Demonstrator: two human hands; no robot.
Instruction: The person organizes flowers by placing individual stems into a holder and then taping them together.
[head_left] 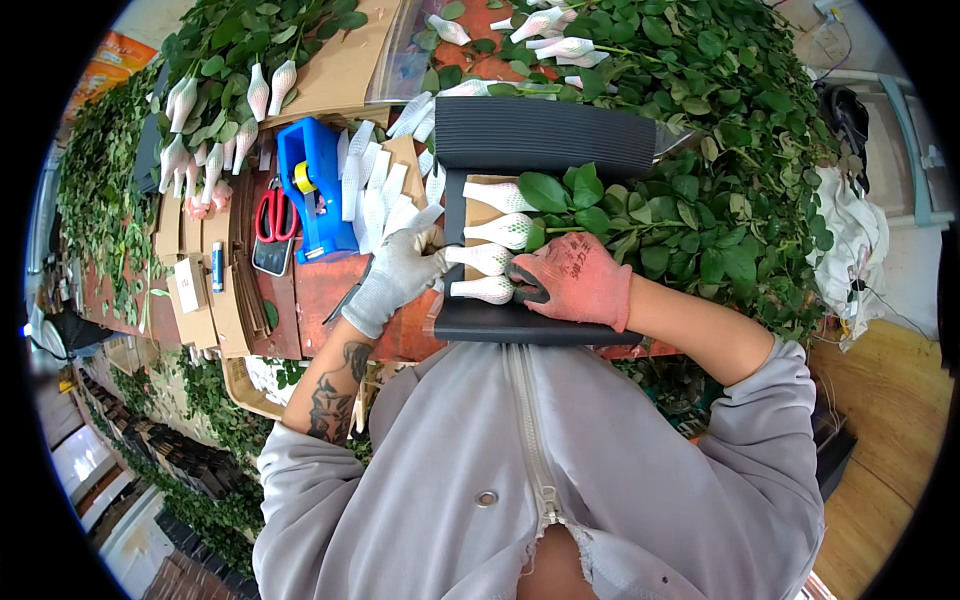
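Observation:
Several rose buds in white foam net sleeves lie in a row on a brown card strip (pixel 484 212) over a black corrugated wrapping sheet (pixel 540 328). My left hand (pixel 398 275), in a pale grey glove, pinches the open tip of one netted rose (pixel 482 260). At the base of that bud is my right hand (pixel 578 280), in a red glove with dark fingertips, its fingers curled round the stem end. Just below lies another netted rose (pixel 484 290). Leafy stems (pixel 690 215) stretch away to the right. The right fingertips are partly hidden.
A blue tape dispenser (pixel 315 190), red-handled scissors (pixel 275 212), a phone (pixel 271 256) and loose white net sleeves (pixel 375 195) lie to the left. The sheet's raised flap (pixel 545 133) stands beyond the row. Other netted roses (pixel 258 92) lie at the far left.

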